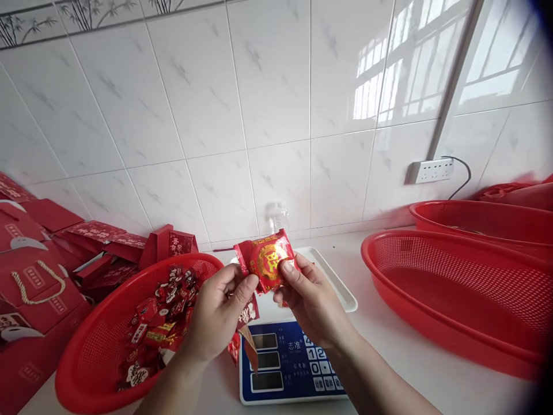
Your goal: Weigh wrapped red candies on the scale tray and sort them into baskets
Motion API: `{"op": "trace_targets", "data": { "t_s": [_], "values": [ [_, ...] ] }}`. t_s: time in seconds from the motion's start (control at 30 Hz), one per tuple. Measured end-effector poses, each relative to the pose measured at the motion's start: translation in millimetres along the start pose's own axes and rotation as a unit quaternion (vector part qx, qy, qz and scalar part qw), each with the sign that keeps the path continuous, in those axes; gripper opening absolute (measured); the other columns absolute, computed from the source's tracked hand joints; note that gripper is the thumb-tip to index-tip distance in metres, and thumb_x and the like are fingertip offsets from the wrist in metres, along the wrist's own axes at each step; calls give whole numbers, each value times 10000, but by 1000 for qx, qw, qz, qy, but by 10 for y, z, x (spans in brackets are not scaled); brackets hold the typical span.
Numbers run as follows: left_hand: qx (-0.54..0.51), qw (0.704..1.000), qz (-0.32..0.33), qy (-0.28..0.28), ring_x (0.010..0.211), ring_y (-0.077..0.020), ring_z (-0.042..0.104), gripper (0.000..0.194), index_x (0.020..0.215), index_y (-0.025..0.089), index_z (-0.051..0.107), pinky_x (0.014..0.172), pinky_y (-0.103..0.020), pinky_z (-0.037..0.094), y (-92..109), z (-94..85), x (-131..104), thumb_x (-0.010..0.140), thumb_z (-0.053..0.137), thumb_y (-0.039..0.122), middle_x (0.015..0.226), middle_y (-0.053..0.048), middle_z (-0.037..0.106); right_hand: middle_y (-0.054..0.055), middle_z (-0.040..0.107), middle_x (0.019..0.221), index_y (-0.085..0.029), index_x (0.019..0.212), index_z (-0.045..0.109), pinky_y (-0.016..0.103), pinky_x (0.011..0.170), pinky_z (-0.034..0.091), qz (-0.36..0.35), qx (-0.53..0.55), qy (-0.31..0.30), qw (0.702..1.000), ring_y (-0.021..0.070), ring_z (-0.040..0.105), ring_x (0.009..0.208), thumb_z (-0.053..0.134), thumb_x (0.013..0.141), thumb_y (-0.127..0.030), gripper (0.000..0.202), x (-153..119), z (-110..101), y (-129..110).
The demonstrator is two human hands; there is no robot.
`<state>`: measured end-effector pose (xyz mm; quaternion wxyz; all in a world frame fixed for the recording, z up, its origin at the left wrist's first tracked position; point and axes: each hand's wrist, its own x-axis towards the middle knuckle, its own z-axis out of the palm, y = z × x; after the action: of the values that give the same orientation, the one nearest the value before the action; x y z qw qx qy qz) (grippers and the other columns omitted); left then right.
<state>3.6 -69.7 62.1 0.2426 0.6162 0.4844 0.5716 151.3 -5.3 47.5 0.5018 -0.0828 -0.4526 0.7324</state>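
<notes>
Both hands hold one red and gold wrapped packet (270,260) above a scale (285,369) with a blue keypad and a white tray (339,282). My left hand (222,311) pinches the packet's left end between thumb and fingers. On its right side, my right hand (313,294) grips it with the thumb on top. Other small red wrapped pieces (250,311) show beneath and beside my left hand; whether that hand also holds them is unclear. At the left, a red basket (82,351) contains many small wrapped packets (147,334).
Red gift boxes and bags (34,276) crowd the far left. Two red baskets (432,300) (484,210) stand at the right. A clear plastic object (279,218) is near the tiled wall, and a white power strip (432,171) with a black cable is mounted on it.
</notes>
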Motion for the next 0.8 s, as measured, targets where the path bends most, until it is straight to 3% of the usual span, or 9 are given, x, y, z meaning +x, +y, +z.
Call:
{"op": "trace_targets", "data": {
  "t_s": [0.2,0.33,0.53,0.63,0.73,0.8],
  "values": [
    [-92,994,-16,51,467,-84,432,415,627,204,518,440,-169,365,-85,-11,-89,922,626,476,529,46,488,-11,590,661,-203,753,693,178,467,439,20,-22,-44,999,72,490,510,739,789,-603,404,-21,-2,0],
    [-136,988,-24,72,471,-87,445,425,609,205,515,435,-175,383,-196,-56,-80,867,686,496,543,50,454,-15,557,626,-191,691,687,188,463,405,14,-79,-31,996,70,447,505,724,800,-613,437,-10,-45,20],
    [-110,993,-23,23,512,-106,469,413,699,204,625,463,-203,394,-244,-20,-47,871,644,579,579,18,531,-5,632,704,-216,876,725,214,572,486,-33,-105,-13,994,89,547,580,696,849,-575,362,-5,-41,80],
    [-123,989,-63,52,499,-111,474,474,629,206,562,442,-206,390,-218,-7,-46,873,622,608,568,6,550,44,687,860,-228,1071,703,242,561,513,-17,-139,-28,990,106,559,603,650,875,-591,415,-15,-35,93],
    [-135,985,-68,79,480,-114,475,482,602,214,537,441,-211,412,-194,-45,-45,866,632,606,541,7,559,104,647,1158,-317,1378,515,315,653,580,-94,-255,6,962,185,640,843,597,928,-547,513,-46,-73,104],
    [-143,985,-60,79,475,-109,473,478,596,213,546,445,-206,419,-179,-82,-45,867,639,596,535,11,556,113,532,1348,-397,1453,409,425,826,590,-227,-379,31,897,270,587,1144,589,951,-481,540,-76,-114,112]
  ]
}}
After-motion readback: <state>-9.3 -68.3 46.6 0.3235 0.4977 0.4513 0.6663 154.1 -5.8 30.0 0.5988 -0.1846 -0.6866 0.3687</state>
